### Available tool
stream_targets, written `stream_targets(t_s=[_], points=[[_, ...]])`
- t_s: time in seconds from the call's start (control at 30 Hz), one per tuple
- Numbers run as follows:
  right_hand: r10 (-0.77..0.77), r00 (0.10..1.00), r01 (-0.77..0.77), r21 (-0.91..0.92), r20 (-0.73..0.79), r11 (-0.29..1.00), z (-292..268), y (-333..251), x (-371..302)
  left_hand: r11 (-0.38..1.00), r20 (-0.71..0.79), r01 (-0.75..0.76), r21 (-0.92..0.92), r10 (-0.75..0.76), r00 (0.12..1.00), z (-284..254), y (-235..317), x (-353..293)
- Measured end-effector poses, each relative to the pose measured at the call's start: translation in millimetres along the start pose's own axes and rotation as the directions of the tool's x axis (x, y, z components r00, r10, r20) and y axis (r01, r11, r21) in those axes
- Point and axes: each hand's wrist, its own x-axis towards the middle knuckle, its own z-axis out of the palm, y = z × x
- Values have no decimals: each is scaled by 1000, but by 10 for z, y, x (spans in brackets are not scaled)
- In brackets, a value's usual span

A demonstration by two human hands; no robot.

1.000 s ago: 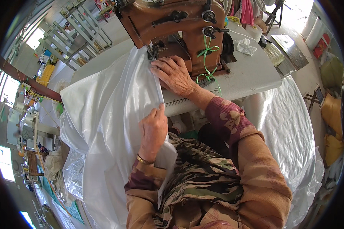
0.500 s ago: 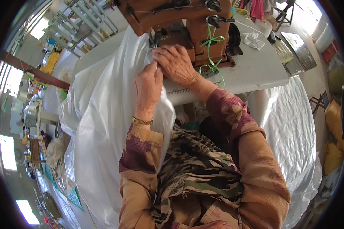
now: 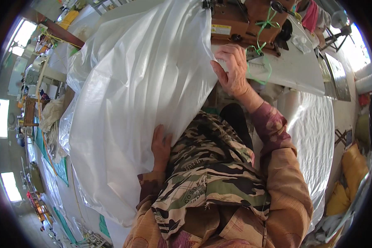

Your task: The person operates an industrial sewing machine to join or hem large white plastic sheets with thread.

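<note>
A large sheet of shiny, translucent white plastic (image 3: 124, 95) runs from the needle end of a brown sewing machine (image 3: 244, 20) down across my left side. Low on that sheet, near my lap, my left hand (image 3: 161, 144) rests at its edge with the fingers stretched out; folds partly cover it. My right hand (image 3: 232, 70) is raised over the front of the machine bed, beside the sheet's right edge. Its thumb stands apart from the curved fingers, and nothing shows between them. Close by, a green ribbon (image 3: 258, 49) hangs tied to the machine.
The pale machine table (image 3: 297, 74) carries a ruler strip and a crumpled clear scrap (image 3: 300, 43). More white plastic (image 3: 308, 124) hangs at the right, below the table edge. A camouflage apron (image 3: 219, 173) covers my lap. Yellow bundles (image 3: 351, 169) lie at the far right.
My hands have parted from beside the needle. The left has dropped toward my lap; the right has shifted rightward and opened. The sheet now spreads wider, and the view has tilted downward.
</note>
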Motion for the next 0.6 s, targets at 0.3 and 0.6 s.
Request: stream_targets(t_s=[0.3, 0.6], points=[[762, 480, -744, 662, 435, 91, 330, -696, -957, 989, -51, 37, -142, -45, 998, 166, -219, 238], [367, 476, -784, 575, 799, -236, 392, -834, -1521, 302, 170, 273, -914, -326, 930, -1225, 697, 211]])
